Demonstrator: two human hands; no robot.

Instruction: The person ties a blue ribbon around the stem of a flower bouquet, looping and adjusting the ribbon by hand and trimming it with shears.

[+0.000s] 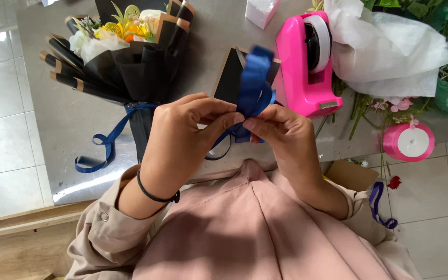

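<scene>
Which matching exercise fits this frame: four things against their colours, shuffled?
Things:
1. ribbon pinched between left hand and right hand
2. tape dispenser
3. bouquet wrapping
4. tissue paper

Colours:
A. white
B. black
C. blue
D. bright pink

Pairs: 1-C, 2-D, 3-B, 4-A

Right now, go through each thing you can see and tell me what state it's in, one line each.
blue ribbon: folded into loops, pinched between both hands.
left hand: closed on the ribbon.
right hand: closed on the ribbon.
bouquet: wrapped in black paper, tied with blue ribbon, lying on the table.
pink tape dispenser: upright, roll loaded.
pink ribbon spool: on its side, still wound.
white paper: crumpled.
</scene>
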